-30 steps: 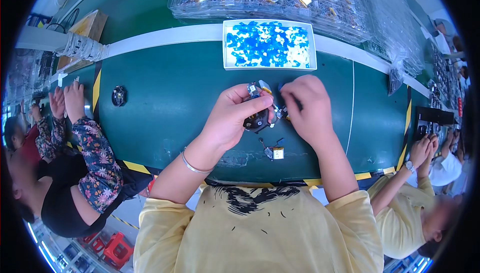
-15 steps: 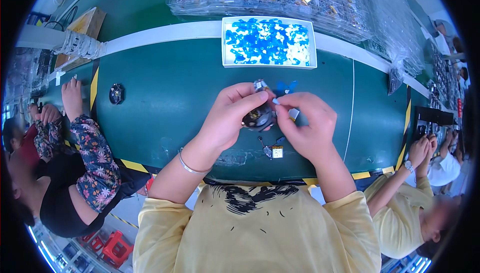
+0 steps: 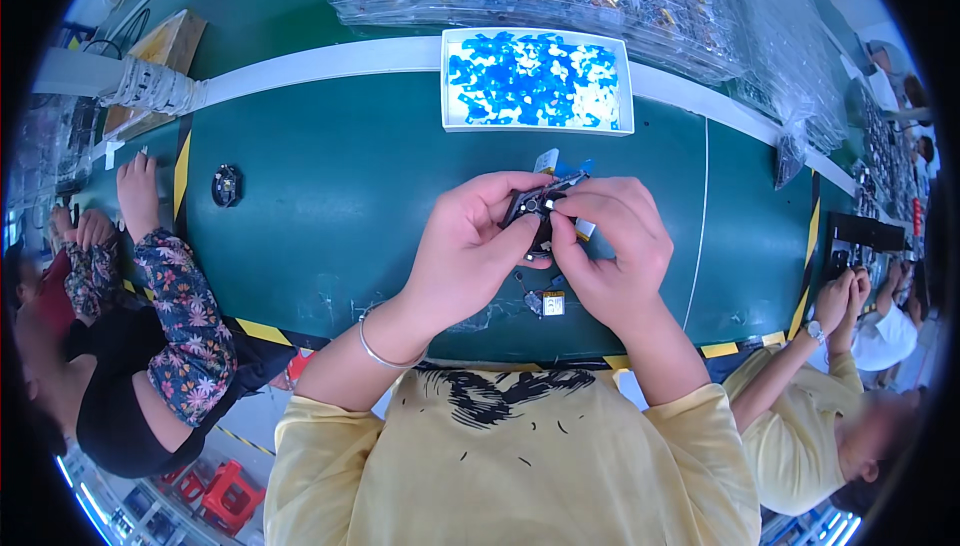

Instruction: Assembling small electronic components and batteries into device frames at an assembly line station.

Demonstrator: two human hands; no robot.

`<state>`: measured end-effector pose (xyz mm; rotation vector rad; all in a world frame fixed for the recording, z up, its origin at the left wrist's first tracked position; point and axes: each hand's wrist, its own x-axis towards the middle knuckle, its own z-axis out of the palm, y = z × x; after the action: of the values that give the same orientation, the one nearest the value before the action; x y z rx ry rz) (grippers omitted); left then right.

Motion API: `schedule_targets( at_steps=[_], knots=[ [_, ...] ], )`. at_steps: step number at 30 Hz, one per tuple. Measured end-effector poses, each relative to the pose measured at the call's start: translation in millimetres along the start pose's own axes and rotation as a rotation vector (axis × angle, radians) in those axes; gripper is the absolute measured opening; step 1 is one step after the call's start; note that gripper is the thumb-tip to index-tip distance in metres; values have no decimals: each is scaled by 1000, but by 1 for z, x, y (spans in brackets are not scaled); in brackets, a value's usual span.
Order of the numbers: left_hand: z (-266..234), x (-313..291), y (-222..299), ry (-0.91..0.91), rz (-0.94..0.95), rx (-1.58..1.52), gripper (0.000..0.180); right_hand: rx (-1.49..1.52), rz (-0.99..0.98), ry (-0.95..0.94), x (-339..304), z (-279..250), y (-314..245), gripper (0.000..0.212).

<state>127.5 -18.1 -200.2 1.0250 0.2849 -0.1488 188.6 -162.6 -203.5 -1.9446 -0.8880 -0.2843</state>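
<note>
My left hand point(image 3: 470, 241) is closed around a small black electronic housing point(image 3: 540, 231), its open inside turned up. A silver battery pouch point(image 3: 546, 160) sticks out past the housing's far side. Thumb and forefinger of my right hand point(image 3: 620, 241) pinch a tiny whitish piece point(image 3: 551, 204) against the inside of the housing. Just below my hands, a small battery with a wired board point(image 3: 553, 303) lies on the green table. Another silver battery point(image 3: 585, 229) shows partly beside my right fingers, and a blue film piece point(image 3: 583, 166) lies beyond them.
A white box point(image 3: 535, 129) of blue and white film pieces stands ahead. Behind it are clear plastic trays point(image 3: 420, 11) of small electronic parts. Another black housing point(image 3: 227, 186) lies at the left. Co-workers sit on both sides; a floral sleeve point(image 3: 190, 316) reaches the table at left.
My left hand has turned the housing so its inside faces up. The small piece in my right fingers has come from beside the housing to its inside.
</note>
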Motion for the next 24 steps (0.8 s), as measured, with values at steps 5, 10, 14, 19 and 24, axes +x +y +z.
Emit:
schedule_targets(
  at_steps=[5, 10, 14, 19, 24],
  knots=[
    [0, -2, -1, -29, 71, 25, 31, -38, -45, 11, 0, 2, 0, 19],
    [1, -4, -4, -14, 140, 62, 30, -13, -62, 1, -2, 4, 4, 18],
    [-3, -2, 2, 30, 13, -44, 25, 60, -93, -50, 1, -1, 5, 16],
    [-12, 5, 4, 19, -74, -72, 17, 301, 70, -31, -2, -8, 4, 16],
    [-9, 3, 2, -1, -33, -13, 14, 482, 300, -51, -6, -4, 4, 24]
  ],
)
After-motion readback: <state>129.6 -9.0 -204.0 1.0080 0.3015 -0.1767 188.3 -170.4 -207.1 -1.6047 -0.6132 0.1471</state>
